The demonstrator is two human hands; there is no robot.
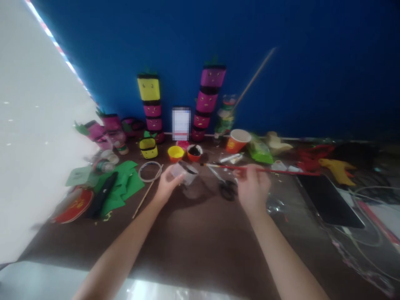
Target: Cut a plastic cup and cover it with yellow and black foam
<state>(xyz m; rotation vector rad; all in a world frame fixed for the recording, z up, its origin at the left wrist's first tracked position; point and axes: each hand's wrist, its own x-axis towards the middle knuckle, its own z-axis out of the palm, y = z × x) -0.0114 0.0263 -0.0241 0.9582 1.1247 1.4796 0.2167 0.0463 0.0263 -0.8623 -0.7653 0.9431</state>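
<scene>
My left hand is closed around a clear plastic cup-like piece with a black band along its rim, held tilted above the table. A long red-handled paintbrush is gripped in my right hand, its tip pointing left toward the clear piece but apart from it. Just behind the clear piece stand a small cup of yellow paint and a small cup of black paint. Black-handled scissors lie between my hands. Near my left hand sits a yellow container with a drawn face.
Stacked purple and yellow containers stand by the blue wall. Left are green sheets, a tape roll and a thin stick. Right are an orange-and-white paper cup, a black tablet, a yellow glue gun and cables.
</scene>
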